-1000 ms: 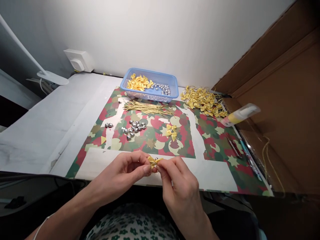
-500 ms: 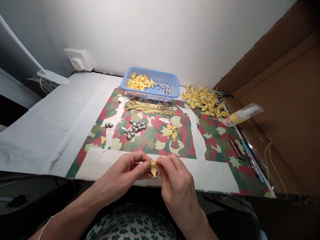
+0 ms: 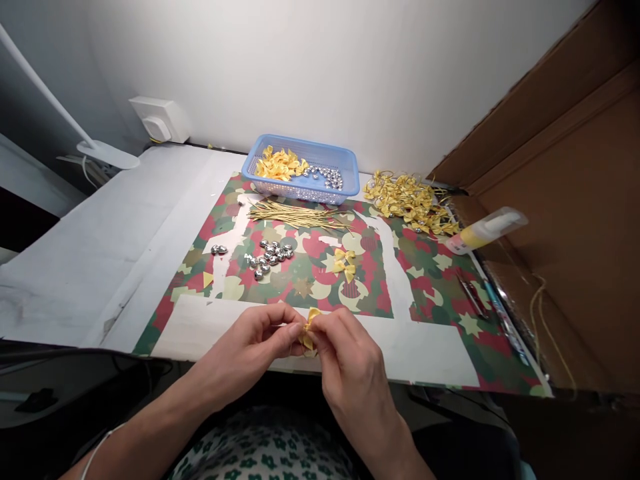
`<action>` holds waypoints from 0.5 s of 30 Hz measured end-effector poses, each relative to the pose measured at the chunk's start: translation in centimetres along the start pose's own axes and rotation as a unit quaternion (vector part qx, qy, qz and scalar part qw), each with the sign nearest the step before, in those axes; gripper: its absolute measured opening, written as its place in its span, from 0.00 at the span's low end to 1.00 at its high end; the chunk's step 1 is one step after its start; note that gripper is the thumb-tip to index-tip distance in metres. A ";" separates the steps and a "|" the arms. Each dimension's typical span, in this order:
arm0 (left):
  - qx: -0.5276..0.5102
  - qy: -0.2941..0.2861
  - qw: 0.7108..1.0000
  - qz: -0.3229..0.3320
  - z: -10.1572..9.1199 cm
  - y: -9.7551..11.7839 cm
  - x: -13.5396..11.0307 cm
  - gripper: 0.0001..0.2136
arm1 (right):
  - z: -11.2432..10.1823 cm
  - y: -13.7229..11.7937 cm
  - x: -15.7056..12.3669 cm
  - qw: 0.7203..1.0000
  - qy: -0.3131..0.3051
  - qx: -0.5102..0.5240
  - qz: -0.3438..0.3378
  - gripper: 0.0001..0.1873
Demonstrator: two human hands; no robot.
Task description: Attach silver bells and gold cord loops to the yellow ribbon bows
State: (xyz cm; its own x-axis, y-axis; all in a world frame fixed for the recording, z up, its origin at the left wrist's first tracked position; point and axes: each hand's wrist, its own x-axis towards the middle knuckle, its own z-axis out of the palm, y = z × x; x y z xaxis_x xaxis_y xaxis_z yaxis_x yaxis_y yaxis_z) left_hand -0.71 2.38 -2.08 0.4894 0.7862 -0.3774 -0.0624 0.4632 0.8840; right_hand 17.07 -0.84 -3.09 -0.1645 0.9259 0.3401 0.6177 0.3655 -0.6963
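A yellow ribbon bow (image 3: 311,327) is pinched between the fingertips of my left hand (image 3: 267,333) and my right hand (image 3: 347,353), just above the table's front edge. Part of the bow is hidden by the fingers, and a thin cord seems to hang below it. Beyond my hands, two loose yellow bows (image 3: 345,265) lie on the patterned sheet. To their left sits a cluster of silver bells (image 3: 270,257), with a couple of other bells (image 3: 219,249) farther left. Gold cords (image 3: 297,215) lie in a bundle behind them.
At the back stands a blue basket (image 3: 345,160) with yellow bows and silver beads. A heap of corded bows (image 3: 407,200) lies to its right. A glue bottle (image 3: 485,231) leans near the cardboard wall (image 3: 575,200), with tweezers (image 3: 473,297) in front. White paper (image 3: 420,347) covers the front edge.
The bow has turned between my fingers, so a loop now points up and less of its tail shows below. My hands have hardly shifted.
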 end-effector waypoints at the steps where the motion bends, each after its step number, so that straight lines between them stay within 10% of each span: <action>1: 0.007 -0.003 1.000 0.007 0.1 -0.1 0.0 0.13 | 0.1 0.0 0.0 1.000 0.004 0.008 0.003 0.11; 8: 0.091 0.034 0.993 0.065 0.2 -0.6 0.4 0.11 | 1.2 0.0 0.1 0.997 0.016 0.073 0.035 0.14; 15: 0.177 0.077 0.973 0.124 0.7 -1.5 0.7 0.11 | 2.8 0.5 -0.1 0.996 0.052 -0.071 0.032 0.11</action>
State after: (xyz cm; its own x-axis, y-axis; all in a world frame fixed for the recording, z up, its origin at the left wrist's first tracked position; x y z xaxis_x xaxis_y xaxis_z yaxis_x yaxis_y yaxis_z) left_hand 0.39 1.95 -3.49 0.3590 0.9206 -0.1535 0.1546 0.1035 0.9825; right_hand 15.23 -0.51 -5.31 -0.0460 0.9292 0.3667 0.7280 0.2825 -0.6247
